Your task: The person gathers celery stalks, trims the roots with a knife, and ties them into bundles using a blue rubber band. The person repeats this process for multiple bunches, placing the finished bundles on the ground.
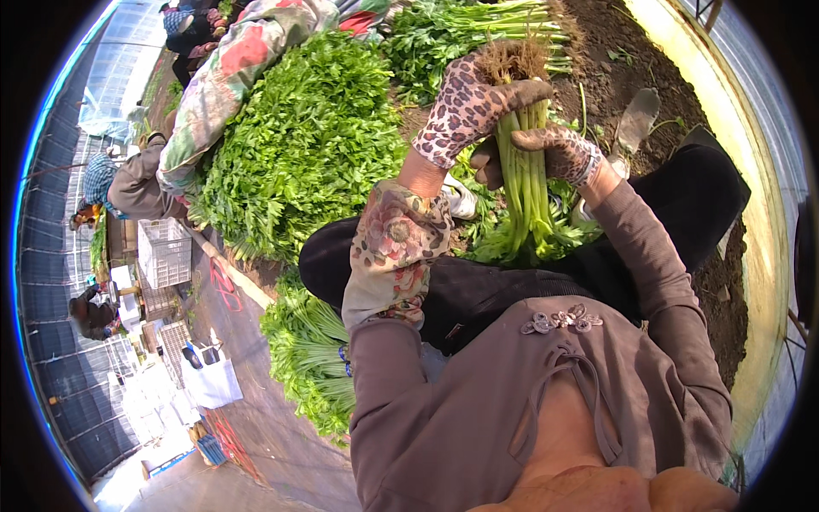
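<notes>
Between my legs I hold a bunch of celery (pixel 526 173) upside down, its brown roots up and its leaves down near my lap. My left hand (pixel 477 102), in a leopard-print glove soiled at the fingers, grips the stalks just below the roots. Lower on the same stalks, my right hand (pixel 563 150), gloved alike, closes around them from the other side. Behind the bunch some fingers are hidden. Beyond my hands lies a pile of celery (pixel 486 29) with its roots towards the right.
A large heap of leafy celery (pixel 307 141) lies at my left, partly beside a patterned cloth (pixel 224 83). Bundled greens (pixel 313 358) lie near my left hip. A trowel-like blade (pixel 638 118) stands in the soil at right. Crates (pixel 165 253) and several people are farther left.
</notes>
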### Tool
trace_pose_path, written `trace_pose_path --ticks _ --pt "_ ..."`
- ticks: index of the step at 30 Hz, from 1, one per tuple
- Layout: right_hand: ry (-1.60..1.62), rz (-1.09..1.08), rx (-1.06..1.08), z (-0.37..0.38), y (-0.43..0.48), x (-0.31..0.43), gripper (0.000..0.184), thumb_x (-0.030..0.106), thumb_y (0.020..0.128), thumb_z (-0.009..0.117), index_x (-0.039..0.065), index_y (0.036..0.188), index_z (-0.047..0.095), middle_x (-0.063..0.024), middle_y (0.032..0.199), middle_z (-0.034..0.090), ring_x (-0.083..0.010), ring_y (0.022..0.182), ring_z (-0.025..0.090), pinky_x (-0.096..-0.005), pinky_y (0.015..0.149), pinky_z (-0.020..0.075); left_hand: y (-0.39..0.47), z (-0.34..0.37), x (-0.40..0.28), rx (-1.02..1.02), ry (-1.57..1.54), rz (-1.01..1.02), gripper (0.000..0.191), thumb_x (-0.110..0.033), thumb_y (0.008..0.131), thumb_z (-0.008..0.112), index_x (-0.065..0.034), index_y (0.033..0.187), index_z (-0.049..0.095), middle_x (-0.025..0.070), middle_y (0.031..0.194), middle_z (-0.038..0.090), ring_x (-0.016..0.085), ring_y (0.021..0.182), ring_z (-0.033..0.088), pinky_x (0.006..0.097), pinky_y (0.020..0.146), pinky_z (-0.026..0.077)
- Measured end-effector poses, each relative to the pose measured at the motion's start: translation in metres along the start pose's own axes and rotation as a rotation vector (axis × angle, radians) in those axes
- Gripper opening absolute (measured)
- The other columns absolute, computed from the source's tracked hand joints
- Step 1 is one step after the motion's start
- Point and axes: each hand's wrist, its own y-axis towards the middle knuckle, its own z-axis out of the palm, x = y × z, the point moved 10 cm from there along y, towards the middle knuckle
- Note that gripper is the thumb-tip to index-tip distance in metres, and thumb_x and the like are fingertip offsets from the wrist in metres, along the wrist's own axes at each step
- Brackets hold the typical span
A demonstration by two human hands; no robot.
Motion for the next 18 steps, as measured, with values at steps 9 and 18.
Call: trace_pose_path --ticks 9,18 --pt "-0.255 -0.185 -0.442 -0.034 -0.008 0.036 0.043 0.024 0.084 0.076 0.002 0.117 0.060 -0.0109 0.094 0.068 -0.0207 0.083 0.069 -0.0353 0.076 0.0602 -0.021 -0.023 -0.051 -0.419 0.737 0.436 0.080 -0.032 0.075 0.086 0.0012 0.137 0.050 0.0178 0.124 0.064 0.026 0.109 0.066 0.0367 0.091 0.057" --pt "-0.015 -0.136 -0.402 -0.062 -0.001 0.020 0.047 0.044 0.090 0.069 0.007 0.119 0.064 -0.0059 0.101 0.069 -0.0173 0.085 0.068 -0.0339 0.076 0.0584 -0.060 0.021 -0.032 -0.211 0.933 0.497 0.022 -0.020 0.075 0.080 -0.0116 0.095 0.075 0.0097 0.096 0.070 0.028 0.087 0.068 0.0375 0.075 0.055"
